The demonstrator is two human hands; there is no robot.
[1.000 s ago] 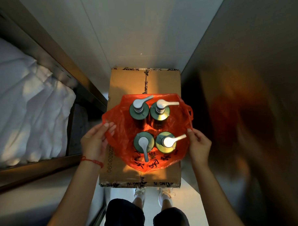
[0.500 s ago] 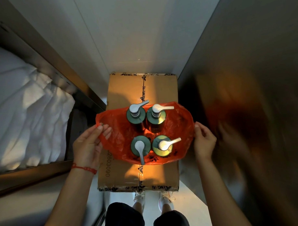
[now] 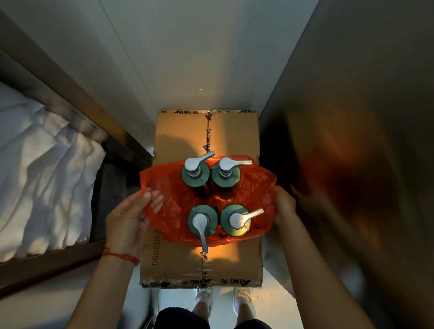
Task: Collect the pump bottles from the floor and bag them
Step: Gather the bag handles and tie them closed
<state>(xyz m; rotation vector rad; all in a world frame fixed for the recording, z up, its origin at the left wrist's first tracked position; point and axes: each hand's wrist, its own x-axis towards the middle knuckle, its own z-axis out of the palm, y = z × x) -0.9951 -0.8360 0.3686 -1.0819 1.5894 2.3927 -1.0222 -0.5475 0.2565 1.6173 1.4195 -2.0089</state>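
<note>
Several green pump bottles [image 3: 196, 175] with silver pump heads stand upright in two rows inside an orange plastic bag [image 3: 258, 187]. The bag rests on top of a taped cardboard box [image 3: 180, 136]. My left hand [image 3: 129, 221], with a red string bracelet at the wrist, grips the bag's left edge between thumb and fingers. At the bag's right edge is my right hand [image 3: 284, 206], fingers curled around the plastic. The bag's mouth is spread wide between both hands.
A shiny metal wall [image 3: 358, 159] rises close on the right and reflects the bag. On the left, a metal shelf frame [image 3: 61, 96] holds white folded linen [image 3: 34, 185]. My feet [image 3: 223, 302] stand on the pale floor just behind the box.
The bag's rim has come lower around the bottles, so their pump heads stand clear. Both hands have slid outward along the bag's edges, stretching its mouth wider.
</note>
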